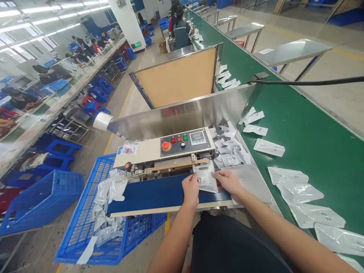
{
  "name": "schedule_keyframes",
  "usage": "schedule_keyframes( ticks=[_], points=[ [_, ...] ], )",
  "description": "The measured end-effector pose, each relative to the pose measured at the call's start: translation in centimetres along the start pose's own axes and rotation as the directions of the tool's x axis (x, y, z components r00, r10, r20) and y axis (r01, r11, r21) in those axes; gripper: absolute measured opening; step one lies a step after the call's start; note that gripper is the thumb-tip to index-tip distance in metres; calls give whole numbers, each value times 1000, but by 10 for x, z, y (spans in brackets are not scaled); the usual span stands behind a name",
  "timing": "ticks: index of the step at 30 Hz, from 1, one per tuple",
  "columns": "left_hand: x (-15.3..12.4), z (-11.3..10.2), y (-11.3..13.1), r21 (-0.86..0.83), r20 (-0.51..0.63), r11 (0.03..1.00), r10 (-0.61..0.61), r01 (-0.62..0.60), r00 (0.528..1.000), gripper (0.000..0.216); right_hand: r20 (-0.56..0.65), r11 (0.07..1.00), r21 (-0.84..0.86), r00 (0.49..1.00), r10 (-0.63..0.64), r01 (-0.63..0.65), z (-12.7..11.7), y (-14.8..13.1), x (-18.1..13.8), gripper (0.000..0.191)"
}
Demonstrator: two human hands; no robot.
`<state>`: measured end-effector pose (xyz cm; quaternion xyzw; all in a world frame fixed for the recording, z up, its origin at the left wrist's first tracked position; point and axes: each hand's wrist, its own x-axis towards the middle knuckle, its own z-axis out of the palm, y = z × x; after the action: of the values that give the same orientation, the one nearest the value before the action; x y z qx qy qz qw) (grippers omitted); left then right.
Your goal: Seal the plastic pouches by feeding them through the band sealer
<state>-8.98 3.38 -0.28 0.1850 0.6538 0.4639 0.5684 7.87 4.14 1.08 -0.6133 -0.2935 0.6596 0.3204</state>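
A white foil pouch [205, 176] stands on the blue belt [148, 200] of a band sealer, its upper edge at the sealing head. My left hand [190, 189] grips its lower left side, and my right hand [228, 181] pinches its right edge. Behind them is the sealer's cream housing [136, 154], with a control panel [185, 142] carrying a red stop button and a digital display. A steel tray [250, 182] lies just past my right hand.
Several pouches lie heaped behind the control panel. More lie on the green conveyor [313, 125] to the right. A blue crate [110, 216] of pouches sits under the belt's left end, beside another blue crate [42, 201]. A co-worker [181, 33] stands far ahead.
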Motion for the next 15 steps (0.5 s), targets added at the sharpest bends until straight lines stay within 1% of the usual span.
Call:
schedule_keyframes(
  ticks=[3,5,6,7,8,9,10,11,12,13,14,15],
  points=[
    [8,-26,6,7,-15,1000,15,-15,1000,40,23,1000,-20,1000,10,-10,12,5,-3,39],
    [9,-43,13,68,-64,996,59,-54,996,36,6,999,-44,1000,-1,1,9,12,-14,40],
    [7,-52,17,128,-108,987,110,-95,988,35,-11,998,-62,1000,-13,12,4,18,-22,42],
    [3,-61,21,207,-151,967,181,-148,972,35,-33,996,-81,999,-32,30,-3,26,-32,45],
    [-2,-69,25,294,-203,931,281,-216,938,37,-70,994,-97,996,-63,56,-14,37,-44,48],
    [-7,-76,28,372,-238,885,384,-281,892,41,-124,989,-116,987,-103,89,-28,50,-58,50],
    [-12,-82,31,425,-245,838,470,-342,848,47,-197,982,-144,969,-149,121,-44,67,-74,50],
    [-15,-86,33,430,-243,810,529,-398,813,51,-286,972,-190,939,-192,141,-64,87,-92,49],
    [-18,-88,34,394,-230,802,559,-449,797,52,-387,959,-250,893,-228,137,-87,109,-112,47],
    [-20,-87,34,344,-214,799,579,-494,787,50,-497,945,-313,832,-248,95,-112,135,-134,43],
    [-21,-84,34,286,-198,803,583,-522,788,47,-604,931,-366,758,-247,12,-139,163,-158,40],
    [-22,-76,32,235,-181,810,580,-538,794,42,-711,918,-383,667,-225,-99,-165,191,-184,38]
  ],
)
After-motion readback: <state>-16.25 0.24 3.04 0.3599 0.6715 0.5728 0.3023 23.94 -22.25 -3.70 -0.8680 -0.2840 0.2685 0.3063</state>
